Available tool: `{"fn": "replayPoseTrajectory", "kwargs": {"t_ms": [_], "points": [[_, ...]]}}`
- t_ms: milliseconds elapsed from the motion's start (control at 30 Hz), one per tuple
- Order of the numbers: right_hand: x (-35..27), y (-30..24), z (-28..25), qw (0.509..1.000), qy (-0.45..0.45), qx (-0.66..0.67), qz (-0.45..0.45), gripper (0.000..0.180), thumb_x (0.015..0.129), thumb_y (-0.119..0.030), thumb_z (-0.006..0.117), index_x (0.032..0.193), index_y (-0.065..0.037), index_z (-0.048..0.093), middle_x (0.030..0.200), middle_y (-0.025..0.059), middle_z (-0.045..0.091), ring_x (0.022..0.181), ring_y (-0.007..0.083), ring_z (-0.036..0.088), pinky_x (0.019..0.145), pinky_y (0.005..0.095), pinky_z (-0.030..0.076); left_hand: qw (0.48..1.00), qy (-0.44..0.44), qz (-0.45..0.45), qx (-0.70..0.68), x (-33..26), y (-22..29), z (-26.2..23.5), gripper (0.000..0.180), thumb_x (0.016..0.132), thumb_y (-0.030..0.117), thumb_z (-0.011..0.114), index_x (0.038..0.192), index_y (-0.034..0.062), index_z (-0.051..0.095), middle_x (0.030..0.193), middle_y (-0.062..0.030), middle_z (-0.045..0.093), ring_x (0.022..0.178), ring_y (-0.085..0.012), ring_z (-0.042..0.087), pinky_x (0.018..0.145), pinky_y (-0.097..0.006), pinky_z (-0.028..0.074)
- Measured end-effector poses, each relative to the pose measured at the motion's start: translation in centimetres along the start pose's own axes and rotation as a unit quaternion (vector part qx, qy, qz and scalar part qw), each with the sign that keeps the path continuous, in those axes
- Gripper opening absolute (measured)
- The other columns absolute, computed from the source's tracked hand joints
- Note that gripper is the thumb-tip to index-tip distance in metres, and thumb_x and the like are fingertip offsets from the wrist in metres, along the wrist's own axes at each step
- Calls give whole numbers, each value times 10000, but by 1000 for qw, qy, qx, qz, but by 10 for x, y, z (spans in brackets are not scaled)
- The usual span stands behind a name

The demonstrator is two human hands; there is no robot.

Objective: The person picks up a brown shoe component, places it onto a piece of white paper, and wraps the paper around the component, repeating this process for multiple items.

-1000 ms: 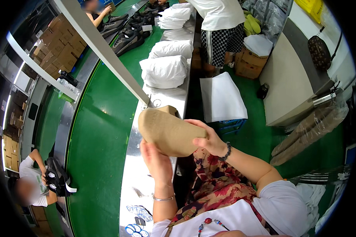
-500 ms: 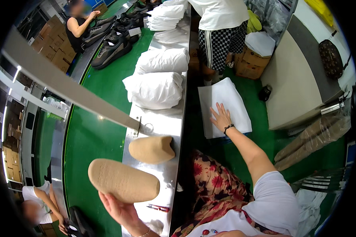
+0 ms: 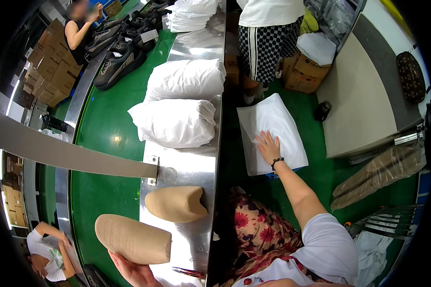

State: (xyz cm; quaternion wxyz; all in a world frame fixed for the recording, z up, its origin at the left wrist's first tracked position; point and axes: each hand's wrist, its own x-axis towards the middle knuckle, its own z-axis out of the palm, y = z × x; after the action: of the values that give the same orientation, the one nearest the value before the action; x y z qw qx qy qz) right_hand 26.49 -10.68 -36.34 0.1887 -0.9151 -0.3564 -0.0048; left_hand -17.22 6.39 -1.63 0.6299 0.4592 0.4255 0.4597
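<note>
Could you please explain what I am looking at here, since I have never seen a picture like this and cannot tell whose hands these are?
This is one view from a camera worn on a person's head, looking down; the wide lens bends straight edges. The left hand holds a tan shoe form over the green conveyor belt. The right hand rests flat on a stack of white sheets beside the metal table. On the table lie a second tan shoe form and white stuffed bags. Dark shoes ride the belt farther off, where other people work.
</note>
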Motion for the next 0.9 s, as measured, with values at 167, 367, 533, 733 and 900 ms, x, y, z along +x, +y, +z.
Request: {"fn": "replayPoseTrajectory", "kwargs": {"t_ms": [167,367,533,733,900], "points": [[8,38,-1,920,3,378,107,262,862,-229,541,1049,-67,627,1199,104,549,1160,281,458,983,378,327,999,-32,14,-35,-3,-2,6,515,922,293,454,1358,71,291,1333,-109,390,1198,-257,426,979,-434,379],[10,27,-25,955,61,266,114,365,808,-302,622,1068,-47,608,1114,138,548,1046,298,484,889,383,391,996,-48,27,-71,-10,-6,-1,455,940,236,430,1337,50,306,1281,-96,443,1149,-214,477,939,-381,436],[10,-25,-34,987,-5,-17,160,491,791,-362,610,1215,-131,516,1267,144,419,1159,313,359,927,465,294,997,-22,22,-67,-10,-10,-8,447,936,208,439,1325,34,303,1252,-99,465,1124,-213,498,923,-370,449],[4,2,10,987,104,-49,112,301,790,-243,597,1089,-215,616,1247,105,455,1138,282,383,917,439,295,995,-47,33,-76,-14,-2,6,410,929,169,448,1293,23,329,1189,-109,504,1080,-209,529,891,-366,470],[4,44,-5,983,96,120,106,174,824,-188,569,956,-125,663,1174,124,525,1078,251,467,882,369,367,993,-51,14,-109,-16,-4,11,411,924,175,459,1285,19,339,1160,-106,526,1039,-209,552,859,-351,482]]}}
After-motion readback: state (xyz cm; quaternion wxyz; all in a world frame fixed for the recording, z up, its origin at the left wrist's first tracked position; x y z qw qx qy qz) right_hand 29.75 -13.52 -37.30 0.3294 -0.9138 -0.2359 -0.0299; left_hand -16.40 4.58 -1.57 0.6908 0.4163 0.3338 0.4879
